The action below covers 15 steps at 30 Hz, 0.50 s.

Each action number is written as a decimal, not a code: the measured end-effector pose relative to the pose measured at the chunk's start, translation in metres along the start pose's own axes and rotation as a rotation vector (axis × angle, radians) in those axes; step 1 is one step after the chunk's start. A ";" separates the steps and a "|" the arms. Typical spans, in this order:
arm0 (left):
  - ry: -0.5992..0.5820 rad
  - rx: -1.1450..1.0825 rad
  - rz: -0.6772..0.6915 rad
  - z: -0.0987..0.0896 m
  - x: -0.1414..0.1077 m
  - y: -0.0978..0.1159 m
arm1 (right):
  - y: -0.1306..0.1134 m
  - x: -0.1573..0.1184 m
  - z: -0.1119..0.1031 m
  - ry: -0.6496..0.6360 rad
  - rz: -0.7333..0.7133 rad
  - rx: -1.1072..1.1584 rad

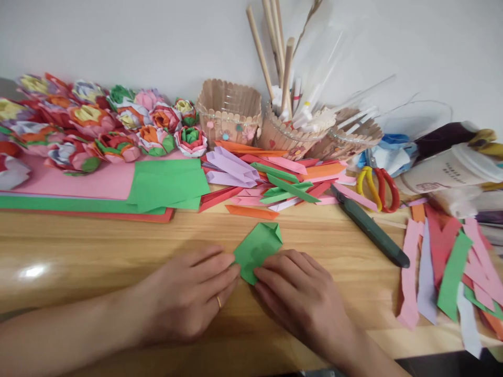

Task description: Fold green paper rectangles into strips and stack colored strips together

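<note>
A green paper piece (257, 248) with folded corners at its far end lies on the wooden table between my hands. My left hand (196, 290) pinches its left edge, a ring on one finger. From the near right side, my right hand (296, 288) grips the same paper, fingertips pressed together on its lower edge. Just beyond lies a pile of folded paper strips (275, 180) in green, lilac, red, pink and orange. A single orange folded strip (251, 211) rests at the near edge of that pile.
Paper flowers (118, 145) and stacked coloured sheets (168, 180) occupy the back left. Stick-sided baskets (230, 115) stand by the wall, one holding wooden sticks. Scissors (378, 186), a dark green utility knife (371, 225), a white cup (451, 167) and paper scraps (444, 262) lie right.
</note>
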<state>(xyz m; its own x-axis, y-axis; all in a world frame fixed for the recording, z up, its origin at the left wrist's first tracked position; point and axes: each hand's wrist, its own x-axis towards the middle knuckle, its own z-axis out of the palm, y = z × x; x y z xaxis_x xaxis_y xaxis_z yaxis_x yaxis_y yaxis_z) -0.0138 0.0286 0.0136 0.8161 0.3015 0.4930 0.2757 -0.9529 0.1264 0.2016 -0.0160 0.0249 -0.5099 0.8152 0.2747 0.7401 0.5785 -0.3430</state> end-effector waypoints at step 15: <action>-0.128 -0.057 -0.106 -0.002 0.000 0.004 | -0.005 0.014 0.003 -0.010 0.296 0.237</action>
<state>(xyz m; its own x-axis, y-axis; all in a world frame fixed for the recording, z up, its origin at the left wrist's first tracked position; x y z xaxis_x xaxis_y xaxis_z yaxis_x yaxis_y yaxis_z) -0.0135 0.0246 0.0157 0.8428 0.3991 0.3612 0.3376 -0.9146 0.2227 0.1894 -0.0079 0.0279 -0.2940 0.9477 0.1241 0.7347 0.3071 -0.6049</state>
